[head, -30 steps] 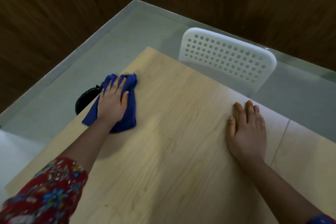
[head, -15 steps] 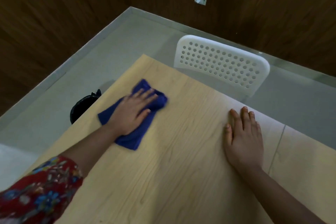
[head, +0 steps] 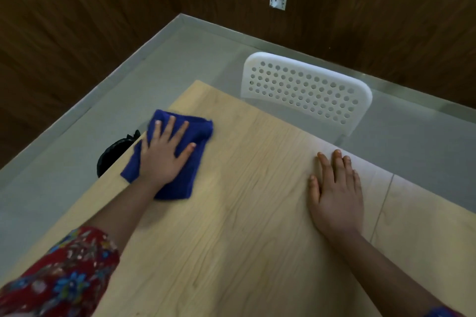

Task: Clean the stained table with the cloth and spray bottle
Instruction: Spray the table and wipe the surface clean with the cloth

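A blue cloth (head: 198, 131) lies bunched on the light wooden table (head: 252, 213) near its far left corner. My left hand (head: 163, 156) presses flat on the cloth with straight, spread fingers. Part of the cloth hangs over the table's left edge. My right hand (head: 336, 195) rests flat on the bare tabletop to the right, fingers straight and pointing away from me. No spray bottle is in view. I see no clear stain on the wood.
A white perforated chair back (head: 306, 90) stands at the table's far edge. A black bin (head: 113, 154) sits on the grey floor by the left edge. A seam (head: 382, 211) runs across the tabletop at the right. Dark wood walls carry a socket (head: 277, 2).
My left hand swept the cloth right from the left edge, then back toward that edge; its fingers now point more away from me. My right hand has stayed in place.
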The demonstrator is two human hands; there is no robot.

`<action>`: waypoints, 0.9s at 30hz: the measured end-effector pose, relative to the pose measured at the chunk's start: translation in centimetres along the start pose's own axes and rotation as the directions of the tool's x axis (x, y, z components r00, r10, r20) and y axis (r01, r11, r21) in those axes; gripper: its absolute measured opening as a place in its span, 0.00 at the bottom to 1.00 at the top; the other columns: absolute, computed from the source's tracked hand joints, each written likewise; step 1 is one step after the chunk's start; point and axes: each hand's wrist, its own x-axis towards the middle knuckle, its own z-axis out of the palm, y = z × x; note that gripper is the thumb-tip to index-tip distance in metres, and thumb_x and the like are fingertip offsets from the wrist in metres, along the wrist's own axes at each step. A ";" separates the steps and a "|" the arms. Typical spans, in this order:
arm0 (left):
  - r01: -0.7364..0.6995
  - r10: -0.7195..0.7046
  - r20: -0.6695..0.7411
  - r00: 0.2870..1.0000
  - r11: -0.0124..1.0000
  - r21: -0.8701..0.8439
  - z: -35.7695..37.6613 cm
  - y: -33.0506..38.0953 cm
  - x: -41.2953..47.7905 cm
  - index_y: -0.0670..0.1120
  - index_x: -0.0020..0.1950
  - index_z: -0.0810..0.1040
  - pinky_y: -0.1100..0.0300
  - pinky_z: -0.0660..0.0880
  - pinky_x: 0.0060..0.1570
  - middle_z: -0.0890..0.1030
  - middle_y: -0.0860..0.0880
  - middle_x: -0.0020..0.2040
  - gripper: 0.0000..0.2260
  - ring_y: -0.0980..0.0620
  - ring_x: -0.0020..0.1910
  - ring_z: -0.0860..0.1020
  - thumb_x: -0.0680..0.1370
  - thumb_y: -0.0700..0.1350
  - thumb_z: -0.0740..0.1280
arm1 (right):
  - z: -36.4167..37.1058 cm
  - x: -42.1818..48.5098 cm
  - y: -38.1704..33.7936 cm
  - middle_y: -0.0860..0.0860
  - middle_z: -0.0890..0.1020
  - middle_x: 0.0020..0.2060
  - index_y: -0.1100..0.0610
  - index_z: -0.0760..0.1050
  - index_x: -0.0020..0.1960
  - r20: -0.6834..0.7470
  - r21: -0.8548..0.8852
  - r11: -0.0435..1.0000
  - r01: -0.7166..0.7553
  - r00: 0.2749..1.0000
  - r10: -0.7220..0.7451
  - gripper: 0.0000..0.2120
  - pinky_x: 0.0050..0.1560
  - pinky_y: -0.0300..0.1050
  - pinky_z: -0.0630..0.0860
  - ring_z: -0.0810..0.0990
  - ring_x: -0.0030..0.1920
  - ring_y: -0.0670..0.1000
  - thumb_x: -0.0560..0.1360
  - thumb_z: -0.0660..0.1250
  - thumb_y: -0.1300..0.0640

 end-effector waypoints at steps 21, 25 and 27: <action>0.034 -0.038 -0.042 0.998 0.996 -0.086 -0.5 8.1 15.1 0.46 0.79 0.54 0.48 0.52 0.75 0.56 0.46 0.79 0.24 0.46 0.78 0.54 0.83 0.51 0.49 | 0.1 0.2 -0.2 0.49 0.47 0.79 0.47 0.48 0.79 -0.010 0.046 0.999 -0.014 1.000 0.015 0.28 0.77 0.46 0.40 0.41 0.78 0.48 0.80 0.38 0.44; -0.242 0.240 -0.031 0.970 0.966 -0.093 0.7 15.2 10.2 0.47 0.77 0.60 0.49 0.52 0.74 0.62 0.49 0.77 0.24 0.49 0.77 0.57 0.82 0.52 0.52 | -0.7 -0.1 0.0 0.47 0.57 0.77 0.48 0.52 0.78 -0.079 0.261 0.965 -0.036 0.995 0.059 0.26 0.77 0.49 0.51 0.52 0.77 0.47 0.81 0.48 0.47; -0.399 0.401 0.019 0.916 0.914 -0.068 1.0 16.8 4.6 0.51 0.79 0.55 0.48 0.48 0.75 0.56 0.53 0.79 0.25 0.52 0.78 0.53 0.82 0.55 0.49 | -1.8 -0.5 0.4 0.43 0.65 0.74 0.47 0.55 0.77 -0.076 0.589 0.806 -0.060 0.989 0.129 0.24 0.74 0.50 0.61 0.62 0.74 0.45 0.82 0.55 0.54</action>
